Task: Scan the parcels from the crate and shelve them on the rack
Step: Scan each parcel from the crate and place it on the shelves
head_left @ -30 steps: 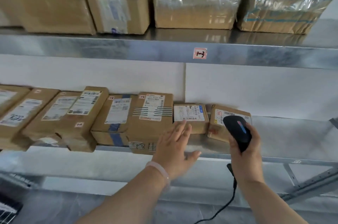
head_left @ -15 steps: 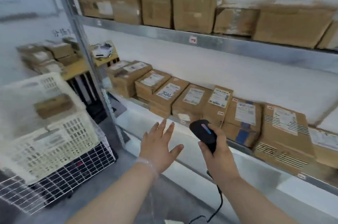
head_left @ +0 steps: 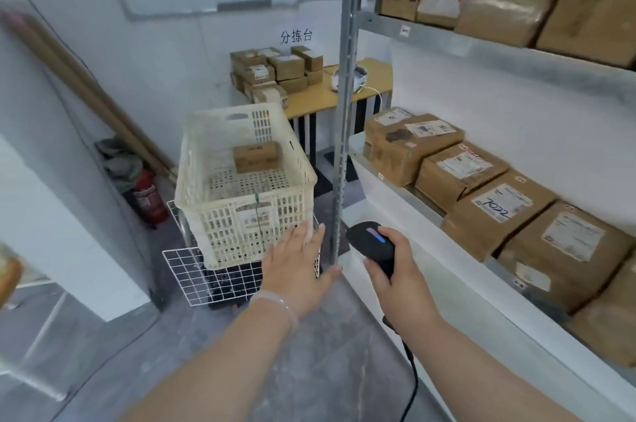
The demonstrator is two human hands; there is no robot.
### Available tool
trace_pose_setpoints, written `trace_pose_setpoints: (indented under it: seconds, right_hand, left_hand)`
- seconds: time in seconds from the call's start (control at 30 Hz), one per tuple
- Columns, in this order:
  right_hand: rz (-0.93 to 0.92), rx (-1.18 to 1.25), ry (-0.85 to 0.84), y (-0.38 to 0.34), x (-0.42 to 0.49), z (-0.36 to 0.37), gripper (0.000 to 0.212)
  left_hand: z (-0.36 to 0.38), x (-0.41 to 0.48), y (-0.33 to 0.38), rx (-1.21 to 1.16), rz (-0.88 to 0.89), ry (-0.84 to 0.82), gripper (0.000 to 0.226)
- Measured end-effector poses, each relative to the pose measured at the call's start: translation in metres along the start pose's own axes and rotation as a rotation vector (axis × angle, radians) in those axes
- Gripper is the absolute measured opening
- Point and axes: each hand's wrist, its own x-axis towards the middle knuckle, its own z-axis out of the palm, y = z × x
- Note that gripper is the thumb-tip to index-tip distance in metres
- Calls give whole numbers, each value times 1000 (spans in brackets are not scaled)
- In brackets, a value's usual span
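A cream plastic crate [head_left: 241, 215] stands on a wire cart ahead of me, with one brown parcel [head_left: 256, 156] lying inside near its far wall. My left hand [head_left: 299, 266] is stretched out flat with straight fingers, just short of the crate's near right corner, holding nothing. My right hand [head_left: 395, 270] grips a black barcode scanner [head_left: 371, 242] whose cable trails down past my wrist. The metal rack [head_left: 344, 111] rises on the right; a row of labelled brown parcels [head_left: 499, 211] lies on its middle shelf and bigger cartons [head_left: 499, 4] sit on the top shelf.
A wooden table [head_left: 344, 91] behind the crate carries a stack of small parcels [head_left: 275, 72] and a white device [head_left: 349, 79]. A red fire extinguisher [head_left: 146, 197] stands by the left wall. Grey floor lies under my arms. A white wall corner juts out at left.
My view has swung left from the rack's middle shelf to the crate. My left hand left the shelved parcels and now reaches toward the crate. The scanner stays in my right hand.
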Motion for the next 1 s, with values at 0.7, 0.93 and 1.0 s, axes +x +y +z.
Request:
trace_pose_setpoints:
  seconds: [0.7, 0.93, 1.0]
  right_hand:
    - [-163, -34, -211, -26, 273, 172, 48]
    - [-98, -82, -174, -51, 367, 251, 49]
    - [-62, -85, -149, -54, 391, 265, 49]
  left_hand:
    - [-51, 203, -168, -56, -294, 27, 76]
    - [-76, 292, -262, -104, -257, 21, 76]
    - [-77, 315, -280, -104, -247, -10, 78]
